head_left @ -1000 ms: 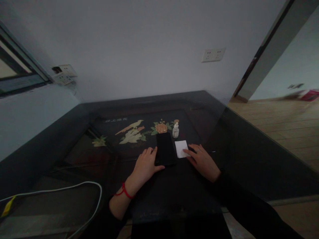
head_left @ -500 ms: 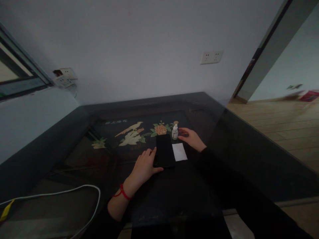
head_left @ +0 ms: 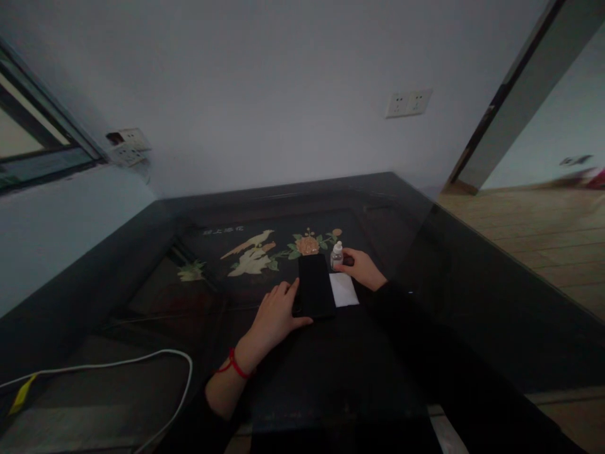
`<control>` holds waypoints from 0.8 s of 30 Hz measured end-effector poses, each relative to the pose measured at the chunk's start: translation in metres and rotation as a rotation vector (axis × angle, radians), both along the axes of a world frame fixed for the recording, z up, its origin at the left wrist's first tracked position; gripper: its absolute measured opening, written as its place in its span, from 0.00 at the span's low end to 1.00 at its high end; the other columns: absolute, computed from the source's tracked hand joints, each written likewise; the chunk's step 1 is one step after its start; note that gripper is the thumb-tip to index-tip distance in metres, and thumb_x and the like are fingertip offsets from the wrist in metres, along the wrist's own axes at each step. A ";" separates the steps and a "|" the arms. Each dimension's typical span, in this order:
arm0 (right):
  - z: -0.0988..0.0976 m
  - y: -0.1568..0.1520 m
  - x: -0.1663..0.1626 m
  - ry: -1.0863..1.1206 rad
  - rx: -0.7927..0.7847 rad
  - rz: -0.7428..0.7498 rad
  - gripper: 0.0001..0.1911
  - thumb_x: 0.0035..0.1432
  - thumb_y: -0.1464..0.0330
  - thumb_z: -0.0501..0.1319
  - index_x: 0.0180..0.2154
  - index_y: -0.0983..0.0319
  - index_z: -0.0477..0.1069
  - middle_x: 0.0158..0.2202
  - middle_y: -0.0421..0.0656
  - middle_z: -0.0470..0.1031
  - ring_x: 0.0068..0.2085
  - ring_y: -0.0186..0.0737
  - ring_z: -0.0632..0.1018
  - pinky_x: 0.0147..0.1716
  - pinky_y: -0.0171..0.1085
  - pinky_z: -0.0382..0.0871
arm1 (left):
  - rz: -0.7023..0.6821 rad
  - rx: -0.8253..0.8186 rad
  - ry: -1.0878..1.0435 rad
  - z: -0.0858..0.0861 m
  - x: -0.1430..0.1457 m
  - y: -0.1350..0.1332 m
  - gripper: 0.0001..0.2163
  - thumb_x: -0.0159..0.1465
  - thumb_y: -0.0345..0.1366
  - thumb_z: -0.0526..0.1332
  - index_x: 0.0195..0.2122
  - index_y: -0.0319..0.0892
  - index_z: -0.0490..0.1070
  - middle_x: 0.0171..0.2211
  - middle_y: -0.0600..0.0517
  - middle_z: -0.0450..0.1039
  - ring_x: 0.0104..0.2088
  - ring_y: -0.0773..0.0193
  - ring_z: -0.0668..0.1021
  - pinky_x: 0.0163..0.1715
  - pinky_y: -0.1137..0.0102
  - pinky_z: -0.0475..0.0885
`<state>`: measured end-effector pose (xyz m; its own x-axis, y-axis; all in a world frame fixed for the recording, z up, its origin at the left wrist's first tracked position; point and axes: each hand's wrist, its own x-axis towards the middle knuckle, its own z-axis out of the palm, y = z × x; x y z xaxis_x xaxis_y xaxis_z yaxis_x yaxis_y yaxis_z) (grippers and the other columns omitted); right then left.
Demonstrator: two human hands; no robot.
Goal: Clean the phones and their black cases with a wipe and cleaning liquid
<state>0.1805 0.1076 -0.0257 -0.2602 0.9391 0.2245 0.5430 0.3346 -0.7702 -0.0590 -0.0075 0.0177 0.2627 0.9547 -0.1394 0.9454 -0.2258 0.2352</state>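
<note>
A black phone (head_left: pixel 316 287) lies flat on the dark table. My left hand (head_left: pixel 276 309) holds it at the lower left corner, index finger along its left side and thumb at its near edge; the other fingers are curled. Just past the phone's right side is a small clear dropper bottle (head_left: pixel 336 257) with a white cap, leaning slightly to the right. My right hand (head_left: pixel 362 268) grips this bottle from the right, thumb low and fingers partly hidden behind it. Nearer me, a white folded sheet (head_left: pixel 344 289) lies against the phone's right edge.
The glossy dark table (head_left: pixel 378 208) carries an inlaid picture of birds and flowers (head_left: pixel 255 255). A white cable (head_left: pixel 142 358) with a yellow tag (head_left: pixel 21 396) curves across its near left. Behind stands a wall with sockets (head_left: pixel 409 103).
My right hand has closed on the dropper bottle, which now leans a little to the right. The left hand keeps its place on the phone. The view has shifted slightly.
</note>
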 end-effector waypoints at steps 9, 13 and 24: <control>-0.004 -0.001 0.002 0.020 0.036 0.010 0.22 0.48 0.73 0.68 0.47 0.61 0.72 0.45 0.47 0.78 0.44 0.44 0.79 0.45 0.45 0.73 | -0.019 0.026 -0.025 -0.005 -0.003 0.002 0.43 0.53 0.51 0.65 0.66 0.39 0.51 0.53 0.40 0.66 0.52 0.46 0.70 0.48 0.59 0.66; -0.004 -0.005 0.011 0.009 0.046 0.028 0.26 0.48 0.74 0.67 0.51 0.59 0.70 0.46 0.46 0.77 0.45 0.41 0.79 0.45 0.42 0.74 | -0.037 0.023 -0.131 -0.009 -0.007 0.002 0.46 0.53 0.54 0.64 0.68 0.41 0.46 0.53 0.40 0.66 0.53 0.46 0.69 0.50 0.57 0.65; 0.005 -0.029 0.022 -0.214 0.119 -0.011 0.19 0.50 0.70 0.68 0.45 0.61 0.72 0.41 0.47 0.76 0.42 0.44 0.76 0.44 0.45 0.71 | 0.072 0.155 -0.443 -0.013 -0.012 0.016 0.22 0.64 0.40 0.55 0.58 0.40 0.64 0.41 0.46 0.72 0.40 0.59 0.74 0.43 0.63 0.70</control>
<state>0.2024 0.0789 -0.0208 -0.3035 0.9124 0.2746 0.6936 0.4091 -0.5929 -0.0711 0.0081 0.0049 0.1969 0.9735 0.1163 0.7763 -0.2273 0.5880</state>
